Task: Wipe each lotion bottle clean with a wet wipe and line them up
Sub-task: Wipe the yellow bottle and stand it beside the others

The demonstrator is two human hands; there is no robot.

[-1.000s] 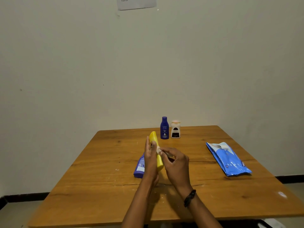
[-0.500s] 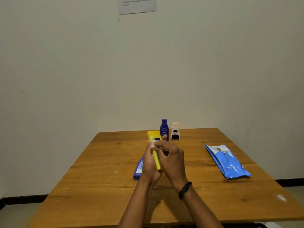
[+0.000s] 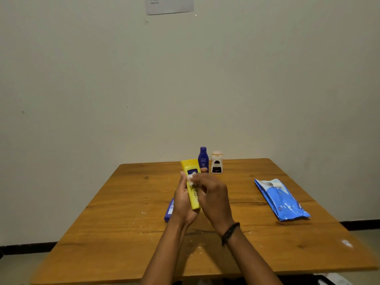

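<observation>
My left hand (image 3: 183, 202) grips a yellow lotion tube (image 3: 190, 182), holding it upright above the wooden table (image 3: 123, 233). Pressed against the tube's front is a small white wet wipe (image 3: 190, 178), pinched in my right hand (image 3: 213, 200). A dark blue bottle (image 3: 203, 159) and a white bottle with a dark label (image 3: 216, 163) stand side by side at the table's far edge. A purple tube (image 3: 169, 210) lies flat on the table, mostly hidden behind my left hand.
A blue pack of wet wipes (image 3: 280, 199) lies on the right side of the table, its flap partly lifted. A printed paper sheet (image 3: 169, 4) hangs on the wall behind. The table's far edge meets the wall.
The yellow tube has turned from edge-on to show its wide front. My right hand with the wipe has risen along the tube toward its top.
</observation>
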